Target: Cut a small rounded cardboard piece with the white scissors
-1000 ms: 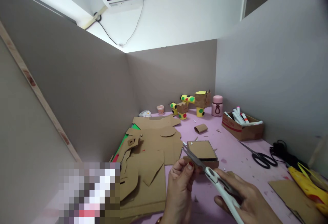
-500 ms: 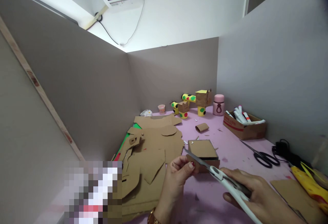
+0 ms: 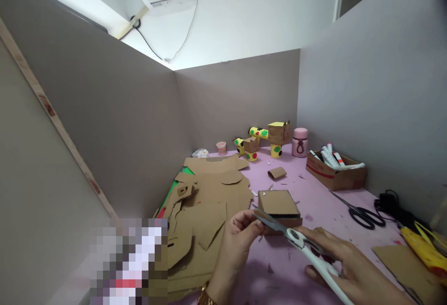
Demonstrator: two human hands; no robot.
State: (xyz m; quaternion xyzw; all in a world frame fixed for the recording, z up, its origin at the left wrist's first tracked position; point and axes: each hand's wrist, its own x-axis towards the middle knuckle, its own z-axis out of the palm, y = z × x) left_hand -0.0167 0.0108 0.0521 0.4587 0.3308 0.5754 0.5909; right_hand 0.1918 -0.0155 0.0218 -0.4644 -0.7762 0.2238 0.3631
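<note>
My right hand (image 3: 344,260) grips a pair of white-handled scissors (image 3: 316,265), its fingers in and around the handles. The blades point left, slightly apart, and their tips reach the fingertips of my left hand (image 3: 240,240). That hand is pinched closed, thumb against fingers; whatever lies between them is too small or hidden to make out. Just beyond the blades sits a small open cardboard box (image 3: 279,204) with a flat brown piece inside. A curved scrap of cardboard (image 3: 277,173) lies farther back on the pink tabletop.
Cut cardboard sheets (image 3: 209,221) cover the left side. Black scissors (image 3: 363,215) and a marker box (image 3: 335,177) lie right, near a yellow tool (image 3: 424,249). At the back stand yellow spotted figures (image 3: 275,150), a pink bottle (image 3: 299,143) and a paper cup (image 3: 221,148). Grey partitions enclose the table.
The scissor blades have spread slightly at the left fingertips. Both hands stay in nearly the same place, and the whole view has shifted a little.
</note>
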